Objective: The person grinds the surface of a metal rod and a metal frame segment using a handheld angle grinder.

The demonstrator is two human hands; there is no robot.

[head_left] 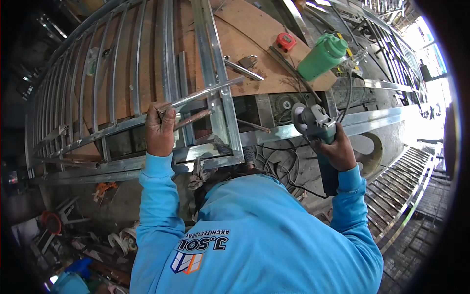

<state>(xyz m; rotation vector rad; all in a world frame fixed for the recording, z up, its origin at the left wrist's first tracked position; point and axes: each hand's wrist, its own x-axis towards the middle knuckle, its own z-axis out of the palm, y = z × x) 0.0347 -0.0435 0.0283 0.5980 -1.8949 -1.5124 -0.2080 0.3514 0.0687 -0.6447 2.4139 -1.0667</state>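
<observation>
My left hand [160, 128] is closed around one end of a thin shiny metal tube [205, 91], which points up and right across the frame. Just below that tube, a brownish rod [193, 118] runs out from beside the same hand. My right hand [338, 149] grips the dark green body of an angle grinder [320, 128], its pale disc facing left, away from the metal frame. Under my left hand lies a welded metal frame [226, 110] with long parallel bars.
A brown board [245, 29] carries a green bottle [323, 56], a red tape measure [285, 42], a padlock [247, 61] and a short metal tube [245, 68]. Cables [279, 164] coil on the floor. A barred metal panel [401, 188] lies at the right.
</observation>
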